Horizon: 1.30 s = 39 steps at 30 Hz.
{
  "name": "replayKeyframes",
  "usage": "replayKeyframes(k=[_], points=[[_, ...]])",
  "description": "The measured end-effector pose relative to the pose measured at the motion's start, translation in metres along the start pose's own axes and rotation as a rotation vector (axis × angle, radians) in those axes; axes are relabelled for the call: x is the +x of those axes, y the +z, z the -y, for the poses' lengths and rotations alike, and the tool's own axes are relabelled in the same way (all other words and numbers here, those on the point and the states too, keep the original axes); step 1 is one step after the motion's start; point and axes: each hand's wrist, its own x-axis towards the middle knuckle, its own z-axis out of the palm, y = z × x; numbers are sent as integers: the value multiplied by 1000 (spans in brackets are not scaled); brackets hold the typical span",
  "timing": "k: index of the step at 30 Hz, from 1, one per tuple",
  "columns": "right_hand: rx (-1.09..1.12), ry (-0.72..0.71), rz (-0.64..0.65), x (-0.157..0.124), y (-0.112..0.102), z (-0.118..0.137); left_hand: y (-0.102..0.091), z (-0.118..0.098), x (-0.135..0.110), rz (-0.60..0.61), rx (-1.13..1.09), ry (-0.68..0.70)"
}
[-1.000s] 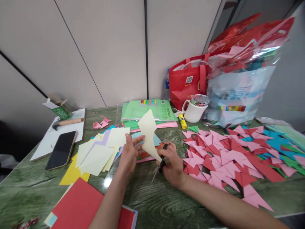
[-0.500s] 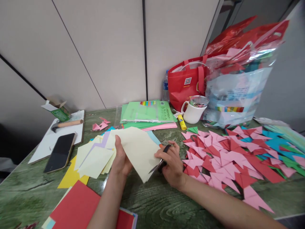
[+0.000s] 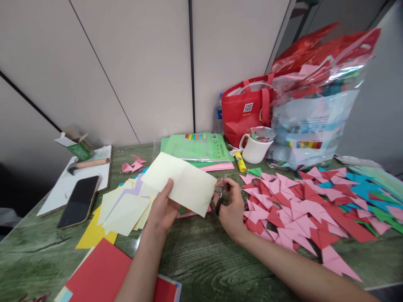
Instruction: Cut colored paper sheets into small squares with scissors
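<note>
My left hand (image 3: 164,208) grips a pale yellow sheet of paper (image 3: 185,184) by its lower left part, thumb on top. A crease runs across the sheet near its middle. My right hand (image 3: 231,205) is closed around a pair of scissors (image 3: 220,200) with black handles, beside the sheet's right edge. The fingertips of that hand are close to the sheet's right corner; whether they pinch it I cannot tell. Left of the sheet lie loose pale yellow papers (image 3: 127,214) with a lilac piece (image 3: 137,188) among them.
Folded pink and red paper pieces (image 3: 292,209) cover the right side. Behind stand a white mug (image 3: 254,149), a glue stick (image 3: 240,162), a red bag (image 3: 242,111) and green paper packs (image 3: 198,147). A phone (image 3: 79,201), a hammer (image 3: 90,163) and red paper (image 3: 100,272) lie left.
The sheet has turned and tilted, with its right corner raised. The scissors have swung so that the blades point upward, away from the sheet's lower edge.
</note>
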Motion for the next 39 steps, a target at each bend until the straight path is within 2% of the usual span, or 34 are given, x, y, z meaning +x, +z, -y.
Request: replayKeyframes(k=[3, 9, 11, 13, 18, 24, 27, 28, 30, 35, 37, 39], points=[[80, 51, 11, 0, 2, -1, 0, 1, 1, 23, -20, 68], [395, 184, 288, -9, 2, 15, 5, 9, -2, 97, -21, 212], [433, 207, 337, -9, 2, 16, 7, 14, -4, 138, -24, 253], [403, 226, 300, -8, 3, 14, 10, 19, -8, 182, -13, 243], [379, 297, 108, -2, 5, 3, 13, 25, -16, 277, 75, 147], [403, 317, 54, 1, 5, -1, 13, 26, -15, 114, 196, 219], [388, 321, 81, 1, 5, -2, 11, 25, -11, 92, 155, 255], [405, 335, 133, 0, 5, -2, 11, 25, -9, 88, 123, 269], [458, 365, 315, -3, 4, 1, 11, 22, -7, 64, 59, 309], [532, 427, 911, -15, 1, 16, 12, 17, -8, 46, -22, 346], [592, 476, 1028, -18, 0, 19, 13, 18, -11, 51, -8, 350], [627, 502, 1069, -19, 0, 21, 14, 22, -13, 56, 19, 359]])
